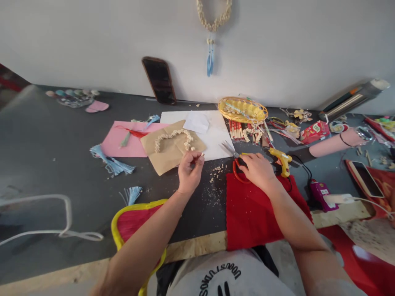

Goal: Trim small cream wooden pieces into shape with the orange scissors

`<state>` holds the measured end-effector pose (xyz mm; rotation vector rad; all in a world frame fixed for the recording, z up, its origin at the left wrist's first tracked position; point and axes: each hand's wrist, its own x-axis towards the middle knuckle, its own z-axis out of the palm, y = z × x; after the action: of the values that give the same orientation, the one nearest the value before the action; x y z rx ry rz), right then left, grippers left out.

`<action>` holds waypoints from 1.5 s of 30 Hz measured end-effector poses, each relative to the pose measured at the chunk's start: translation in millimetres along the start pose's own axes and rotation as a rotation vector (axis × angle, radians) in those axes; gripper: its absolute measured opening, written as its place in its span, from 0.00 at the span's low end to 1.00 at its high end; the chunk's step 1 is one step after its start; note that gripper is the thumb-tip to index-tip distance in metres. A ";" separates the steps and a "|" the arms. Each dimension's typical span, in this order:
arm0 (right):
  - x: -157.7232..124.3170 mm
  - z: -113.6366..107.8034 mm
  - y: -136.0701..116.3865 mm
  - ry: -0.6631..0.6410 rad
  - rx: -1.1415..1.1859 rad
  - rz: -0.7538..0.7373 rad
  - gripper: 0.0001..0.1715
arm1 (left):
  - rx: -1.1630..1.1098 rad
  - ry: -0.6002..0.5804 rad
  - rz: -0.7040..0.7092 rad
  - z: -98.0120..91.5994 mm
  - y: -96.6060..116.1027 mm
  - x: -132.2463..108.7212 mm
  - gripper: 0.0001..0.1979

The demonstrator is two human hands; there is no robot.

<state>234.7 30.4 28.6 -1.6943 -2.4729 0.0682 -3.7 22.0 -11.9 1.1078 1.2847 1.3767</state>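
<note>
My left hand is closed in a pinch on a thin wooden stick beside a brown paper sheet. On that sheet lies a curved ring of small pale pieces. My right hand rests on red-handled scissors, fingers curled over the handles; the blades point up-left over a white sheet. Under my right wrist lies a red felt piece. Pale crumbs are scattered between my hands.
A yellow glue gun lies right of my right hand, with its black cord. A yellow basket, wooden sticks, pink paper, blue tassels, a phone against the wall and a white cable surround the work area.
</note>
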 end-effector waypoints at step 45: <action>-12.8 26.6 -54.1 0.428 0.695 -0.144 0.02 | -0.028 -0.594 -0.149 10.5 13.2 -14.2 0.17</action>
<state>185.5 0.0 7.4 -1.0959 -1.9228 0.4404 8.4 9.4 1.5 1.2510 0.8864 0.8565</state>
